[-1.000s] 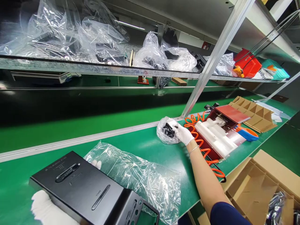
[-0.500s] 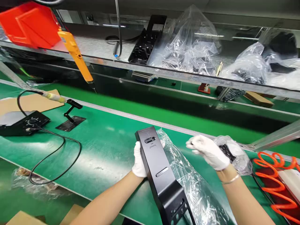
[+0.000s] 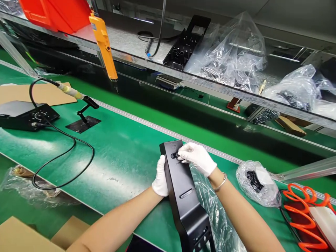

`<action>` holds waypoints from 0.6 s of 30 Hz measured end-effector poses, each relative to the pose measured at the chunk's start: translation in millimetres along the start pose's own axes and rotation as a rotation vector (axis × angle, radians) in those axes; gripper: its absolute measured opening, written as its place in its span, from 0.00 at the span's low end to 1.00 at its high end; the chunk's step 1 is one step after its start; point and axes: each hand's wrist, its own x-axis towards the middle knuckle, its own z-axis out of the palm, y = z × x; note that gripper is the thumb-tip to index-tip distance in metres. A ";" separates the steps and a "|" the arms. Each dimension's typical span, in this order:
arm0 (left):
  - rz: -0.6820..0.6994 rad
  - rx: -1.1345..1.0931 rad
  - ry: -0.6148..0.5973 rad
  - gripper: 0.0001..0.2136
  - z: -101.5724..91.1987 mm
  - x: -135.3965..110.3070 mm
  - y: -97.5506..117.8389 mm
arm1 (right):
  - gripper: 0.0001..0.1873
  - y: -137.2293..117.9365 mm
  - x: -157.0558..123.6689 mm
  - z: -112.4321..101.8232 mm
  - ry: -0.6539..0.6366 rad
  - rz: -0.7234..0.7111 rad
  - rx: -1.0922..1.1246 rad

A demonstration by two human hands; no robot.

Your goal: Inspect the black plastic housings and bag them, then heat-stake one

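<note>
A long black plastic housing (image 3: 181,182) stands tilted over the green bench, its smooth face toward me. My left hand (image 3: 160,176), in a white glove, grips its left edge near the upper end, thumb in front and fingers hidden behind. My right hand (image 3: 196,157), also gloved, is pinched at the oval slot (image 3: 174,155) near the top of the housing. A small dark piece seems to sit between these fingertips, too small to name. Lower down the face is a second narrow slot (image 3: 186,193). Clear plastic wrap (image 3: 217,213) lies beneath and to the right.
An orange electric screwdriver (image 3: 105,49) hangs at upper left. On the bench's left are a soldering station (image 3: 28,115) and iron stand (image 3: 85,117). A bag of small black parts (image 3: 258,183) and a coiled orange air hose (image 3: 301,217) lie right. A shelf (image 3: 147,61) spans the back.
My right hand has moved left from beside the bag of parts to the housing's upper slot. My left hand still holds the housing. The camera view has shifted.
</note>
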 end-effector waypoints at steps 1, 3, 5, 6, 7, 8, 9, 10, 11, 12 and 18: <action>0.004 0.006 0.014 0.25 1.0 -0.6 0.3 | 0.08 -0.9 0.5 1.3 0.003 0.008 -0.045; 0.005 0.021 0.044 0.25 2.9 -1.9 1.2 | 0.05 -2.4 1.3 2.8 0.010 0.013 -0.130; -0.013 0.043 0.073 0.28 4.2 -3.4 2.5 | 0.04 -3.1 2.1 3.4 0.023 -0.008 -0.192; -0.028 0.054 0.085 0.29 4.4 -4.1 3.0 | 0.04 -2.9 2.5 3.4 0.032 -0.027 -0.224; -0.044 0.061 0.094 0.30 4.1 -4.7 3.3 | 0.04 -2.5 2.9 3.4 0.045 -0.049 -0.257; -0.054 0.065 0.102 0.30 3.2 -4.9 3.4 | 0.05 -1.7 3.4 3.3 0.060 -0.073 -0.289; -0.062 0.067 0.109 0.31 1.7 -4.7 3.1 | 0.05 -0.5 3.8 3.2 0.078 -0.096 -0.321; -0.062 0.065 0.107 0.30 -0.3 -4.0 2.6 | 0.06 1.0 4.2 3.1 0.097 -0.119 -0.351; -0.051 0.059 0.091 0.29 -2.9 -3.0 2.0 | 0.07 2.8 4.5 3.0 0.123 -0.140 -0.377; -0.038 0.053 0.068 0.28 -5.9 -1.6 1.3 | 0.07 5.1 4.9 2.9 0.152 -0.162 -0.399; -0.067 0.053 0.015 0.27 -17.8 4.3 0.6 | 0.38 22.5 7.5 2.1 0.183 -0.213 -0.174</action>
